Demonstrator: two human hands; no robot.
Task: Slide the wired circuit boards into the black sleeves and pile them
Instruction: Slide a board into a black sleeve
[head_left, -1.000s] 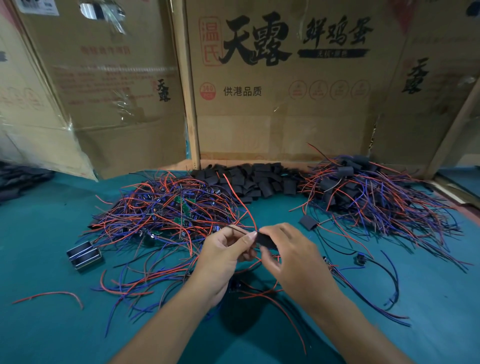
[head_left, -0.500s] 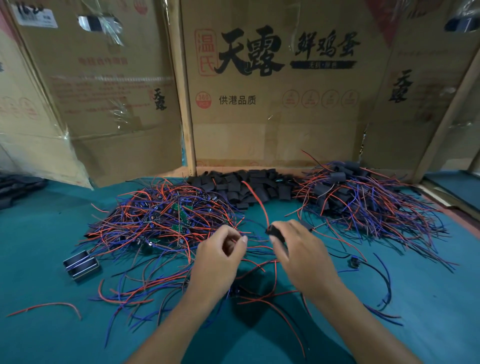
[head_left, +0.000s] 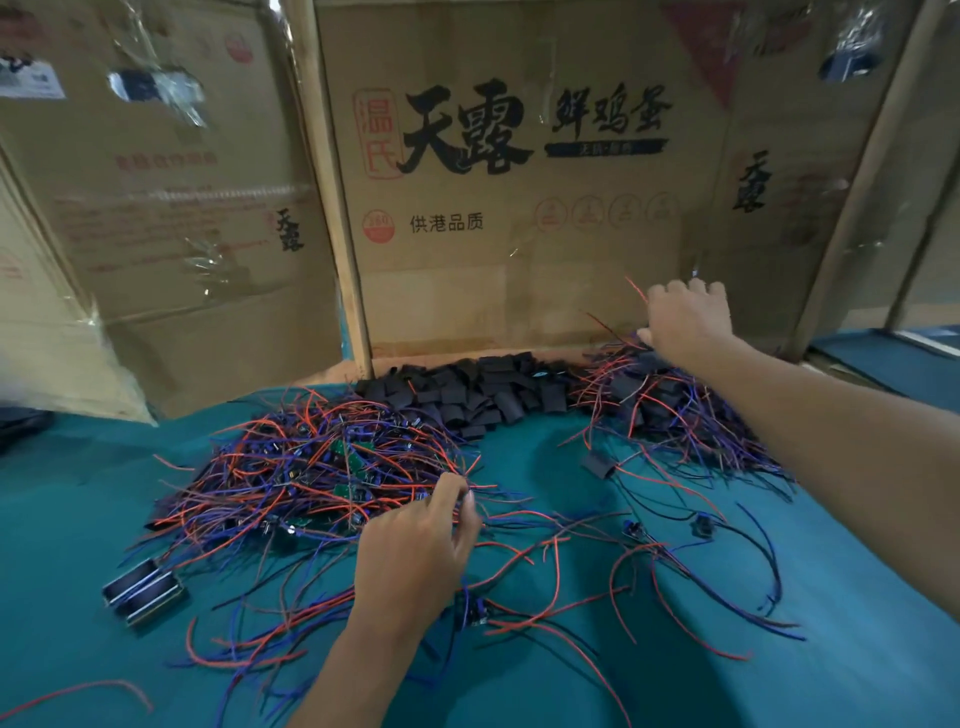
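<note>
The table cover (head_left: 78, 519) is teal. The wires (head_left: 291, 467) at 9 o'clock are red and purple-blue. The sleeves (head_left: 483, 389) at 12 o'clock are black.

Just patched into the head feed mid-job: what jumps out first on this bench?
Two tangles of red and blue wire dominate the green table: the unsleeved boards at centre-left, where the left hand reaches into the wires, and the finished pile at far right, with the right hand above it. Between them, against the cardboard box, lies a heap of empty black sleeves.
</note>
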